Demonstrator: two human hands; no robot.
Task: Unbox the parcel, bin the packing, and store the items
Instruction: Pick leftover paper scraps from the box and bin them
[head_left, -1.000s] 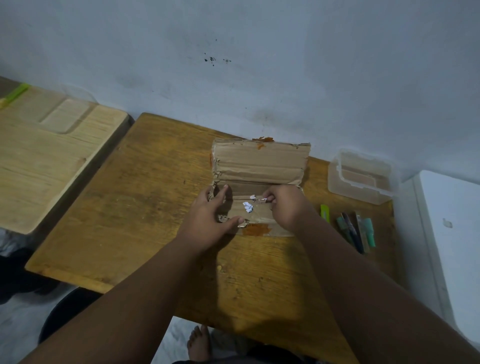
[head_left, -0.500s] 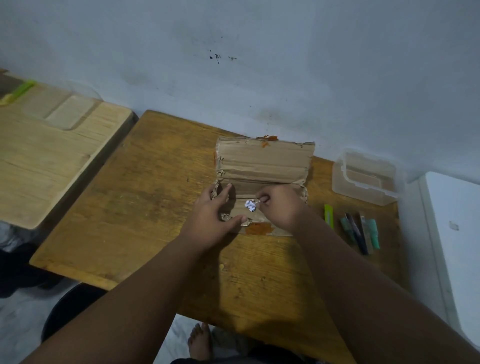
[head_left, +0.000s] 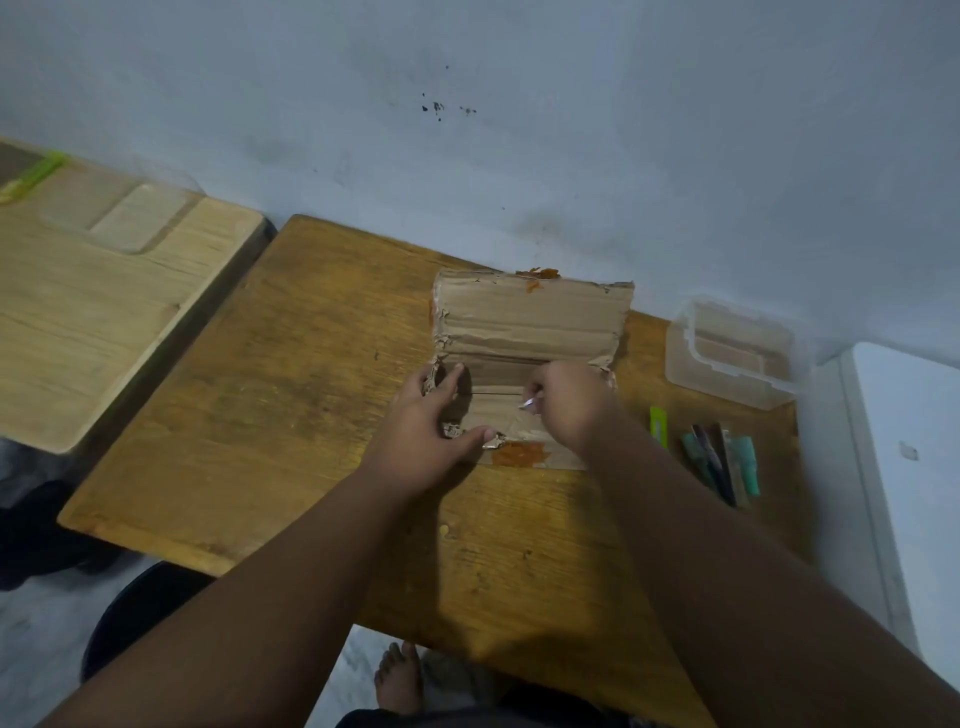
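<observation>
A worn cardboard parcel (head_left: 530, 327) lies open on the brown wooden table (head_left: 291, 405), its torn lid flap raised toward the wall. My left hand (head_left: 421, 431) presses on the parcel's left front corner, thumb along the front edge. My right hand (head_left: 566, 405) is over the parcel's opening, its fingers pinched on a small white paper scrap (head_left: 529, 404). The parcel's inside is mostly hidden by my hands.
A clear plastic container (head_left: 737, 353) stands at the table's back right. Several pens and markers (head_left: 722, 462) and a green cutter (head_left: 658, 423) lie in front of it. A lighter wooden table (head_left: 104, 312) sits to the left, a white surface (head_left: 914, 467) to the right.
My right hand has drawn the white paper scrap rightward and closed over it; less of the scrap shows. My left hand has stayed on the parcel's corner.
</observation>
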